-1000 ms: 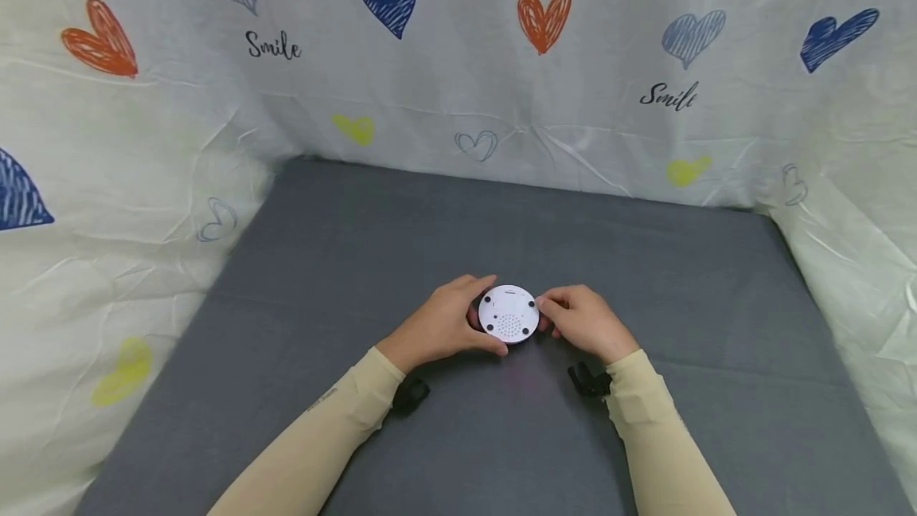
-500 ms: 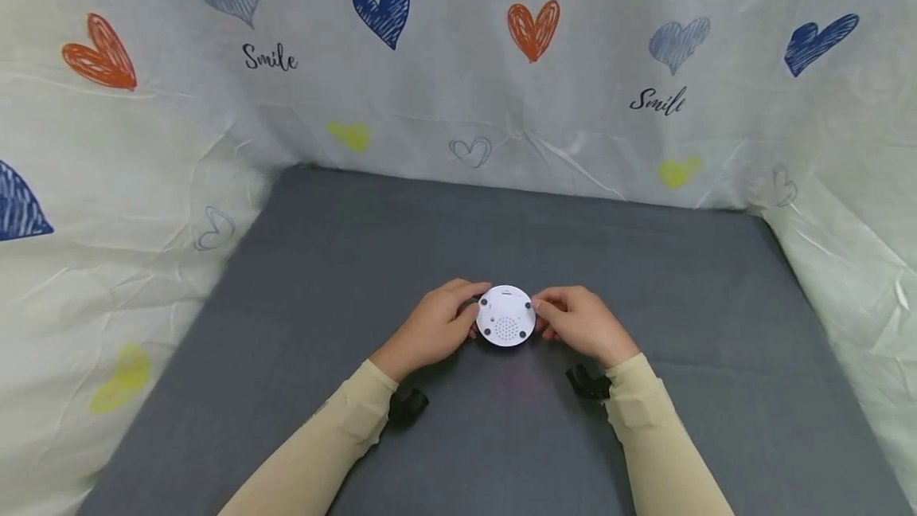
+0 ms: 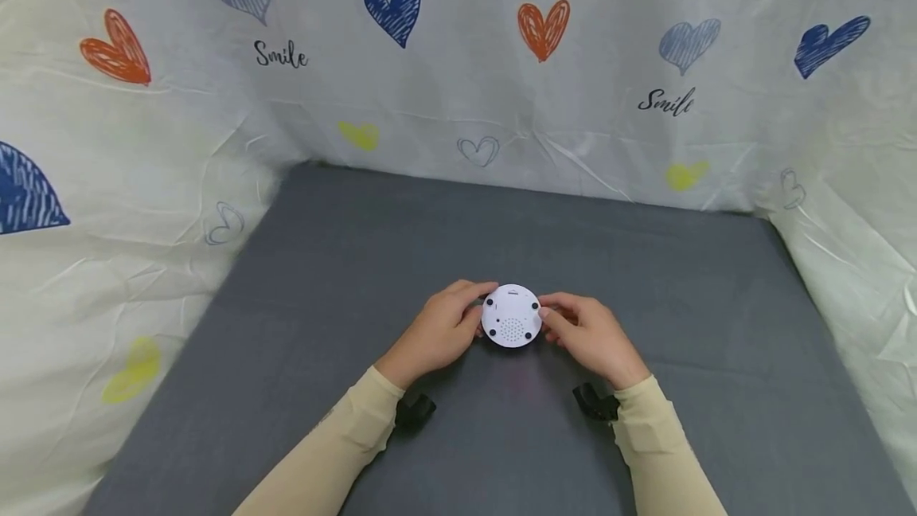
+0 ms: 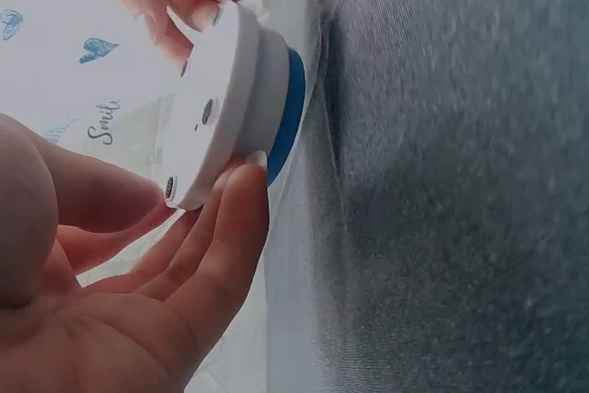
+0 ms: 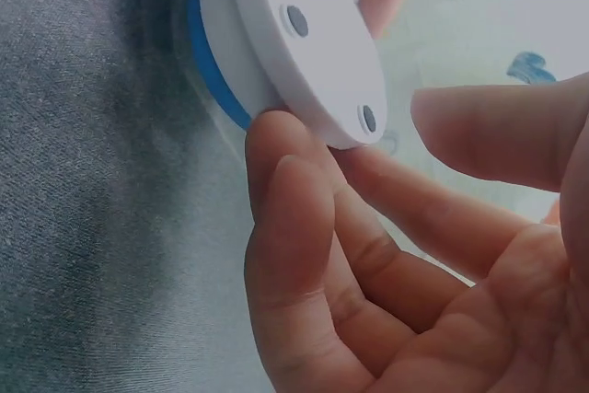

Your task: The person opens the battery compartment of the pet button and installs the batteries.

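A round white device [image 3: 512, 317] with dark feet and a pattern of small holes on its upward face is held between my hands. Its side steps in to a narrower body with a blue band [image 4: 292, 117] at the lower end, just above the cloth. My left hand [image 3: 437, 334] pinches the left edge, thumb at the rim and fingers against the side. At the right edge, my right hand [image 3: 593, 341] has curled fingers touching the rim and side. Its thumb [image 5: 497, 131] stands slightly off the face in the right wrist view. The lowest part is hidden in the head view.
A dark grey cloth [image 3: 401, 237] covers the table. White sheeting [image 3: 458, 94] printed with hearts and "Smile" rises behind it and along both sides. Black wrist mounts [image 3: 596, 403] hang beneath the sleeves.
My left thumb has shifted from the device's near edge to its left edge. The right thumb and forefinger have spread slightly apart. The device stays in nearly the same place, face up.
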{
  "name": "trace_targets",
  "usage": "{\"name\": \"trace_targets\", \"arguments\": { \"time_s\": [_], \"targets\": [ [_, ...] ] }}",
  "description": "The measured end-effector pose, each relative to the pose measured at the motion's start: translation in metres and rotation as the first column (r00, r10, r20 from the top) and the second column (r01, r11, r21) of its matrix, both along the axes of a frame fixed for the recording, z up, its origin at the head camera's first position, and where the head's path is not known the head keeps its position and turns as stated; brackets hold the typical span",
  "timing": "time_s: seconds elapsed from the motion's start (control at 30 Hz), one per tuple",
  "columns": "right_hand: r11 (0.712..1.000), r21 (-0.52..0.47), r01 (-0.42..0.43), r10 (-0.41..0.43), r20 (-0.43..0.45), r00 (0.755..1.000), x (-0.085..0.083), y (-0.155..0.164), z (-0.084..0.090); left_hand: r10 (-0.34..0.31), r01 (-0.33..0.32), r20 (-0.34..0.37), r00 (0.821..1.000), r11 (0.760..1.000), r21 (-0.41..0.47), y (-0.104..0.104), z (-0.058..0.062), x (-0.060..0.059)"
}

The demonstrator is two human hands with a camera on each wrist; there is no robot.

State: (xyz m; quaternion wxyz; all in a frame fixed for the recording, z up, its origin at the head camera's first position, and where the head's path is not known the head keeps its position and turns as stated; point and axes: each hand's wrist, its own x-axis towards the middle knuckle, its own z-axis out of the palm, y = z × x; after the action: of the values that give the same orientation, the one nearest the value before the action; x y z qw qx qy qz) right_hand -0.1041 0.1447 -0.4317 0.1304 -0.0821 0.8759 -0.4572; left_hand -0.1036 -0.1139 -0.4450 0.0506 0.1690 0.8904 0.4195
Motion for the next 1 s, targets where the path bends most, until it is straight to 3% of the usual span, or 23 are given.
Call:
{"name": "trace_targets", "arguments": {
  "time_s": [0.27,0.63,0.83,1.0],
  "targets": [
    [0.999,0.009,0.031,-0.031,-0.011,0.999,0.0022,-0.0018,0.0012,0.028,-0.029,-0.024,0.999,0.999,-0.015,-0.0016,0.0009,0.0029],
    [0.996,-0.036,0.080,-0.081,-0.024,0.996,0.0042,0.0000,0.0002,0.033,-0.040,0.083,0.996,0.996,0.086,0.0028,0.0003,0.0017],
    [0.988,-0.109,0.108,-0.111,-0.023,0.993,0.0034,-0.0017,-0.0012,0.055,-0.066,0.099,0.994,0.991,0.114,0.0051,-0.0011,0.0034],
    [0.988,-0.094,0.124,-0.125,-0.005,0.992,0.0043,-0.0055,-0.0025,0.052,-0.067,0.101,0.994,0.986,0.151,0.0059,-0.0033,0.0030]
  ]
}}
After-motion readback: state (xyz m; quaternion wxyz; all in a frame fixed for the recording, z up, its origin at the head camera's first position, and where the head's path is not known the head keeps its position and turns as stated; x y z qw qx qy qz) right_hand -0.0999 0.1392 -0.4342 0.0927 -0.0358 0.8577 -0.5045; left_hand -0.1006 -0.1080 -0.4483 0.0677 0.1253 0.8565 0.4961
